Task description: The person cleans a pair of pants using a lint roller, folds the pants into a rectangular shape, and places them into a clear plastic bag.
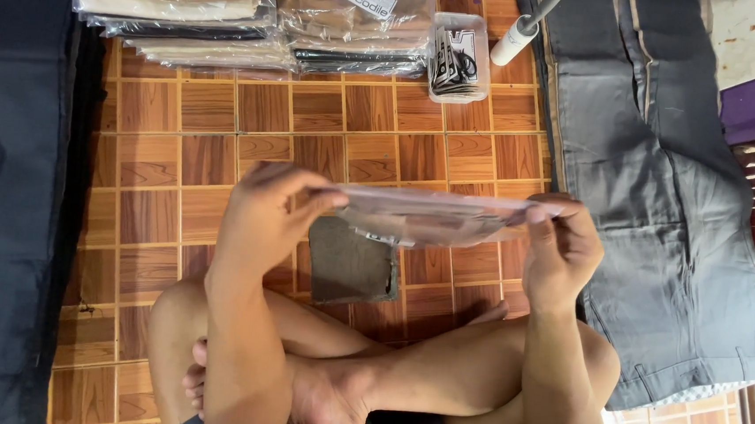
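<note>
2 hands (262, 217) pinching clear bag (435, 216)

- This looks like a home corner used as a small garment-packing workplace, not a shop counter or a factory line.
- The floor (224, 130) is laid in wood-pattern parquet tiles, and the person sits cross-legged straight on it, barefoot.
- Two stacks of folded garments in clear bags (250, 13) stand at the far edge, each bag bearing a printed label (all alike in size and fold).
- A small clear tub of black-and-white tags (459, 58) sits just beside those stacks.
- Grey trousers (663, 188) lie spread flat on the right, unbagged.
- Dark cloth (7, 195) covers the left side.
</note>
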